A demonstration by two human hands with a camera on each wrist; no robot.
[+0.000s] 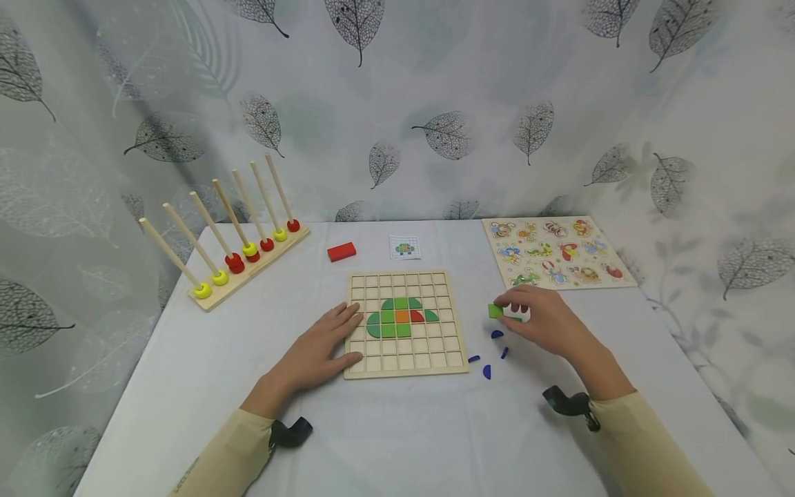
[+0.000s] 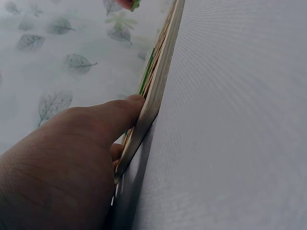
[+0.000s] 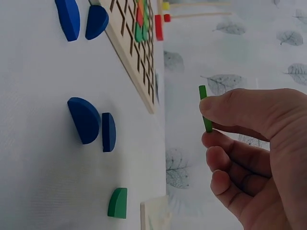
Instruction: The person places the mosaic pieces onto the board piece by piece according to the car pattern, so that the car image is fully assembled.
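A wooden grid board [image 1: 435, 360] lies mid-table, with green, orange and red tiles [image 1: 401, 316] set in its cells as a turtle-like figure. My left hand [image 1: 319, 347] rests along the board's left edge, fingers extended; in the left wrist view its thumb touches the frame. To the right of the board, my right hand [image 1: 543, 319] pinches a light green square tile [image 1: 495, 311] between thumb and fingertips, above the table. Below that hand lie several blue half-round pieces [image 3: 85, 120] and a green quarter-round piece [image 3: 118, 203].
A small picture card [image 1: 405, 248] and a red block [image 1: 341, 252] lie behind the board. At the back left stands a wooden peg rack [image 1: 248, 271] with red and yellow rings. An insect puzzle board [image 1: 559, 252] lies at the back right, near the patterned curtain.
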